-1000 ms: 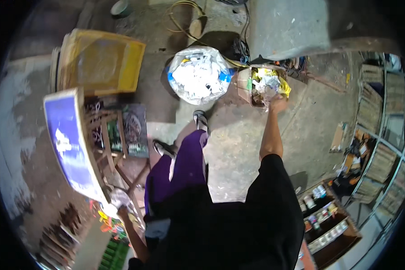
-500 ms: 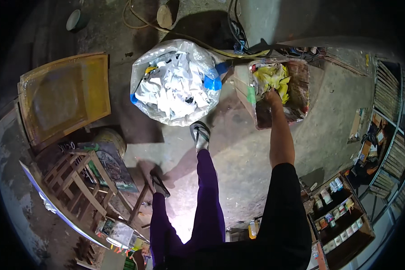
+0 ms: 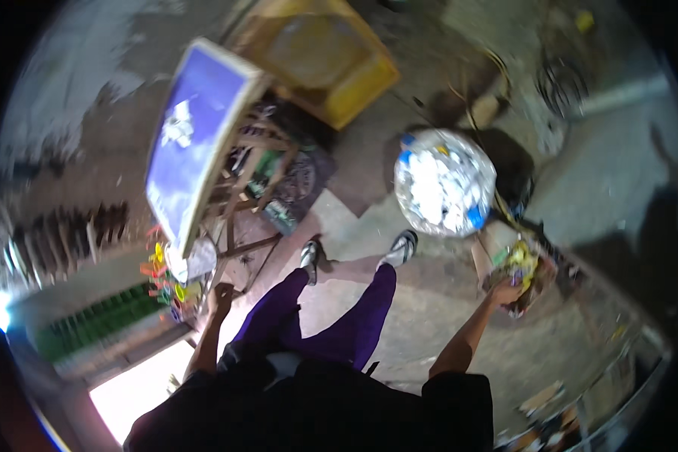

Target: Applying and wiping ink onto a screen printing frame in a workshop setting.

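The right hand (image 3: 505, 292) reaches down into a cardboard box (image 3: 526, 277) of yellow and green scraps on the floor, just beside a clear bag (image 3: 444, 182) of white waste; its grip is too blurred to tell. The left hand (image 3: 222, 299) rests at the edge of a wooden surface (image 3: 237, 226), fingers curled

a cluttered storeroom or back yard of a small shop, with a rough, stained concrete floor (image 3: 429, 331). a big clear sack of white and blue waste (image 3: 444, 181) sits on it beside a box of yellow wrappers (image 3: 521, 273). a yellow plastic crate (image 3: 320, 56) lies by a rickety wooden stool (image 3: 248, 203), which carries a blue board (image 3: 192, 135). bright packets (image 3: 166, 275) hang at the left, and stocked shelves (image 3: 557, 422) show at the lower right.
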Demonstrator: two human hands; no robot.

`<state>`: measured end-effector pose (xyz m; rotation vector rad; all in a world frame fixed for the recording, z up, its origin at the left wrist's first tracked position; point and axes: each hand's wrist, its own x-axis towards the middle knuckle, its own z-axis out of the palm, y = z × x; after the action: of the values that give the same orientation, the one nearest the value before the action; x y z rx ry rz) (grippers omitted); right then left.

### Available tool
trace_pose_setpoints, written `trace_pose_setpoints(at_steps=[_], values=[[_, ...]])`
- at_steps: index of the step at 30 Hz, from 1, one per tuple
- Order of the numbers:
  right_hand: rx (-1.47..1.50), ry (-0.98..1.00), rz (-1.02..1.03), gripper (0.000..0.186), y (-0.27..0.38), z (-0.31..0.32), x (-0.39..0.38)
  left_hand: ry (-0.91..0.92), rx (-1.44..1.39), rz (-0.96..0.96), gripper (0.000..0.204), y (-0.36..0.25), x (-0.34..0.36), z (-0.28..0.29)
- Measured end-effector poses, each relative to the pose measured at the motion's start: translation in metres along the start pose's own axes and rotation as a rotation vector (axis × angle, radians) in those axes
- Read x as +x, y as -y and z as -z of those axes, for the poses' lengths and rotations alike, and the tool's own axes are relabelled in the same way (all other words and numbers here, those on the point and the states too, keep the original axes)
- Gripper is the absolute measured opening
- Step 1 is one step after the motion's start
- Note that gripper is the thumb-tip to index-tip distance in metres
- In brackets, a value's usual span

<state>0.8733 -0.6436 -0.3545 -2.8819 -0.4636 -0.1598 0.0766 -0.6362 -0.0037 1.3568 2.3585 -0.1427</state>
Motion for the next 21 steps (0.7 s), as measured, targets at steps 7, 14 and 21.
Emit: trace_pose_setpoints(at_steps=[7, 14, 21], values=[[0.788, 0.593, 0.581, 0.011, 0.244, 0.078, -0.096, -0.323, -0.262, 0.000, 0.017, -0.066, 0.015, 0.034], [0.847, 0.884, 1.076, 0.015, 0.506, 0.254, -0.206, -0.564, -0.387, -0.235, 0.034, -0.142, 0.164, 0.131], [0.766, 0.684, 1.543, 0.011, 0.659, 0.359, -0.330, -0.651, -0.334, -0.416, 0.062, -0.187, 0.344, 0.186]])
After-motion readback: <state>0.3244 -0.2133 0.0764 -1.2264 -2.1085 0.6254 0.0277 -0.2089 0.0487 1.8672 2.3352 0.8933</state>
